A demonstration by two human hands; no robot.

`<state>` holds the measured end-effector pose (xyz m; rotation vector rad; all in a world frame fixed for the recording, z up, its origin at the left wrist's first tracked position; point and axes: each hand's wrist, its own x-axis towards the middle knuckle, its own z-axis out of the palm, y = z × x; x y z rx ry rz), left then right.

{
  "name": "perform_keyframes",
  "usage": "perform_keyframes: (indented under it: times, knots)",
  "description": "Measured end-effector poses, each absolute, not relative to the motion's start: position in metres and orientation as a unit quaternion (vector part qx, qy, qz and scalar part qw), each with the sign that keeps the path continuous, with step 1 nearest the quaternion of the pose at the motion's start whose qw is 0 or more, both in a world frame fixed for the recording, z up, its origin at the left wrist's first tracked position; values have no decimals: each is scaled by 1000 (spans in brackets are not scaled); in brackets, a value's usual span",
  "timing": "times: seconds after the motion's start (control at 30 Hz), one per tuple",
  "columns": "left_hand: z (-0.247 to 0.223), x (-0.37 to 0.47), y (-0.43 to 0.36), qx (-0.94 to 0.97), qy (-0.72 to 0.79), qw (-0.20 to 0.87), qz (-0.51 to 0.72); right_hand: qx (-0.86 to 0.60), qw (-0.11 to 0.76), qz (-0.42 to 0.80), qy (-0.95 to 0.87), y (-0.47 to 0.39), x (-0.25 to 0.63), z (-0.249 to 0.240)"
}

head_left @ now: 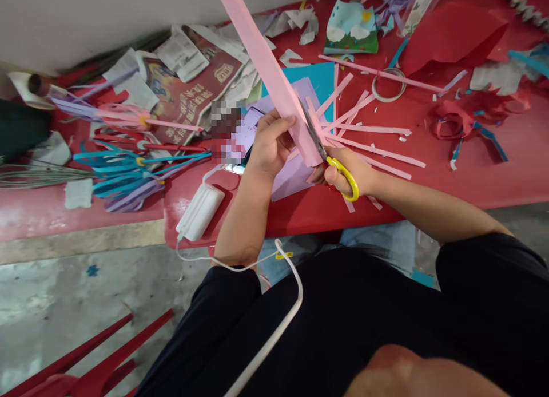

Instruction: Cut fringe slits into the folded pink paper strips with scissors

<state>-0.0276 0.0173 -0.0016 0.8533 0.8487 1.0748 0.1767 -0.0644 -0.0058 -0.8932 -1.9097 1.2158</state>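
My left hand (271, 141) is closed on a long pink paper strip (268, 65), thumb on top, holding it slanted up toward the wall. In my right hand (346, 173) is a pair of scissors (342, 171) with yellow handles. Their blades lie along the right edge of the pink paper, close to its lower end. Several narrow cut pink strips (377, 148) fan out on the table beyond my right hand. Beneath my hands lie sheets of purple paper (291, 182) and blue paper (321, 76). My right fingers are partly hidden behind the handle.
On the red table (480, 182) are a roll of tape (388, 86), red paper (458, 36) and newspaper (184, 94). Blue paper tassels (114, 165) lie at left. A white power bank (200, 211) trails a cable (283, 322) across my front. Red stool legs (98, 362) stand lower left.
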Motion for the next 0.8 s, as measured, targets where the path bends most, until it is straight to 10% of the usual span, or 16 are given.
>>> perform_keyframes:
  times: [0.8]
  knots:
    - [-7,-19,11,404,330,709,474,-435,374,547,-609,-75,169,-10]
